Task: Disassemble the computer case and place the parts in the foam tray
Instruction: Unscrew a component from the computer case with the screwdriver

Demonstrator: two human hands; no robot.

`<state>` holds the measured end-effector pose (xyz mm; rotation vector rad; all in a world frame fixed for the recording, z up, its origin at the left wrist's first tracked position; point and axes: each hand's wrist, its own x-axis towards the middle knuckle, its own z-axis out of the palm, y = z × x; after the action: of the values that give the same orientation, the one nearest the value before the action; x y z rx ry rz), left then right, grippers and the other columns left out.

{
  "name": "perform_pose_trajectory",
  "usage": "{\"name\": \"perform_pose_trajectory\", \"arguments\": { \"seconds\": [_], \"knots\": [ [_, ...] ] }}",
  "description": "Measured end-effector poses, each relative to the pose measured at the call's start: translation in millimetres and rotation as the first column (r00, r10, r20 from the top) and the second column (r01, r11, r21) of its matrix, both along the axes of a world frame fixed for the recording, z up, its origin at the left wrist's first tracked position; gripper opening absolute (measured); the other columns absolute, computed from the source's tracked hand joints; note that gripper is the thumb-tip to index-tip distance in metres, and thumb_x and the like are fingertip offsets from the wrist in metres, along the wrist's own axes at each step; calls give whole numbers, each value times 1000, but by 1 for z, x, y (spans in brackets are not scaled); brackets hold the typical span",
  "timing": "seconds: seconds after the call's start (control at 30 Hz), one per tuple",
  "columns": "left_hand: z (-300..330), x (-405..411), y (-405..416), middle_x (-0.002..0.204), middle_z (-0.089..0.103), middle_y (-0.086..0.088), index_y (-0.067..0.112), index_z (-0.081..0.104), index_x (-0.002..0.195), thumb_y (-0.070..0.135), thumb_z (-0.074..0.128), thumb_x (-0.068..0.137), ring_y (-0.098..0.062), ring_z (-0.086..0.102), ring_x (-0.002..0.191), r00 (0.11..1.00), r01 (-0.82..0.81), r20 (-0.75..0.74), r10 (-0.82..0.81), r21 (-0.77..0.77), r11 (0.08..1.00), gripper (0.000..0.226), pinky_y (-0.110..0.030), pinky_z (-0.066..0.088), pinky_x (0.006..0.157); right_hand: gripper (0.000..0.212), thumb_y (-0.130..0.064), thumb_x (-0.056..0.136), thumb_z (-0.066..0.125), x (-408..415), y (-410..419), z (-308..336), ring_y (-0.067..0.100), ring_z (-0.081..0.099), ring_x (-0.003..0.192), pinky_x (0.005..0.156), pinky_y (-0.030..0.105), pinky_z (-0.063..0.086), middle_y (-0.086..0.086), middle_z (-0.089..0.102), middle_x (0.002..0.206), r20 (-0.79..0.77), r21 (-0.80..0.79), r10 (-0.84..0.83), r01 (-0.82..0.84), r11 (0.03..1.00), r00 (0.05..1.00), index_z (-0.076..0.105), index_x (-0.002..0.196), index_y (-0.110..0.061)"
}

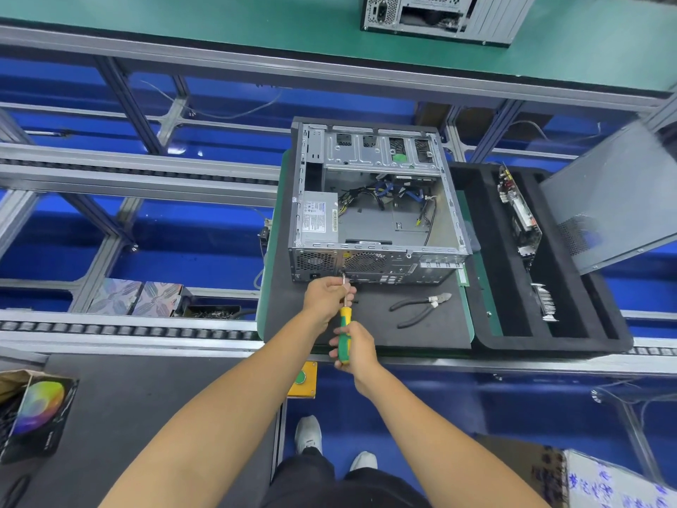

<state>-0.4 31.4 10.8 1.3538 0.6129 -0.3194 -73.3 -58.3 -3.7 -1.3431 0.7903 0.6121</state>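
- Computer case (373,199), head view: lies open, side panel off, on the dark mat (366,324) of the bench, at centre; rear face toward the person.
- Step in hand, as judged: undoing a rear screw near the power supply (318,218). Right hand (357,348) grips the handle of the screwdriver (344,324); left hand (328,297) pinches the shaft, tip at the rear panel.
- Next move calls for steady turning, then lifting out the freed part.
- Foam tray (549,339) at 3 o'clock of the case holds a circuit card (518,218); side panel (615,199) leans over its far edge.
- Pliers (421,308) lie at 5 o'clock, clear of the hands.
- Loose cables (388,194) inside may snag parts.
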Motion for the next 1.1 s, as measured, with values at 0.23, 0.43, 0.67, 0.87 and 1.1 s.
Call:
{"name": "perform_pose_trajectory", "arguments": {
  "seconds": [0.23,0.43,0.67,0.87,1.1],
  "knots": [
    [0,1,-3,94,69,-15,-10,56,128,2,45,108,-17,62,71,1000,-23,-9,22,-58,998,25,-20,57,60,36,-25,101,38,-5,-4,-1,22,59,51,46,24,41,10,69,71,-28,199,5,1,980,1000,66,102,-4],
    [7,4,-7,107,66,-29,-9,45,132,-2,43,107,-21,65,72,996,-87,21,89,-67,994,26,-21,57,58,11,-14,95,54,4,-4,0,29,61,47,42,27,45,18,65,73,152,-87,84,-72,994,985,57,85,-8],
    [-3,1,-8,100,74,-12,6,59,118,15,78,91,-24,71,86,999,-32,17,29,185,982,34,-44,61,87,32,-29,91,64,4,3,-6,25,51,67,66,58,57,7,53,73,219,-410,198,-94,907,956,40,73,-19],
    [-2,5,-2,99,76,-17,4,64,115,6,78,90,-24,74,78,1000,-24,-13,27,177,984,29,-40,63,75,29,-30,94,64,4,10,0,19,48,68,60,37,46,3,52,72,199,-328,215,-142,934,956,45,77,-18],
    [-3,7,-9,110,72,-24,-8,52,130,1,56,103,-22,70,72,995,-93,-55,89,-78,993,29,-32,57,72,28,-29,98,42,-6,9,7,17,50,49,50,26,41,5,60,66,-31,194,30,-23,981,999,60,90,-8]
  ]
}}
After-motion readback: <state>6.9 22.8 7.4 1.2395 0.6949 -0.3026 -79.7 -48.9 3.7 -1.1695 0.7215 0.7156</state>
